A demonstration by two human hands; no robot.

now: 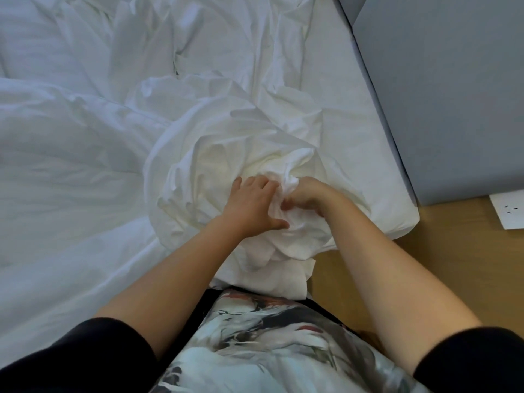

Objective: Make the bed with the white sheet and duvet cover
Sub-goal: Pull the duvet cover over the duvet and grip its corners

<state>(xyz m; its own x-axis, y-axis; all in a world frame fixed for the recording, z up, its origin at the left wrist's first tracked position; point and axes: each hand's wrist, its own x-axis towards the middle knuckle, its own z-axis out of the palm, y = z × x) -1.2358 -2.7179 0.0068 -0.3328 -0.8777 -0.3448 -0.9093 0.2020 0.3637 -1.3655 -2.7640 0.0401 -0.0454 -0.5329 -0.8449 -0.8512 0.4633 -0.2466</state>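
Observation:
A bunched white duvet cover (pixel 226 154) is piled at the bed's near right corner, part of it hanging over the edge. My left hand (pixel 252 202) lies on the bunch with its fingers curled into the fabric and its thumb pressed into a fold. My right hand (pixel 304 195) grips a gathered fold of the same cloth right beside it, fingertips hidden in the creases. The two hands nearly touch. A rumpled white duvet (pixel 71 154) spreads across the left of the bed. The white sheet (pixel 348 109) covers the mattress to the right.
A grey upholstered headboard (pixel 442 89) runs along the bed's right side. Wooden floor (pixel 442 265) shows at the lower right, with a white sheet of paper (pixel 510 211) lying on it. My patterned clothing fills the bottom centre.

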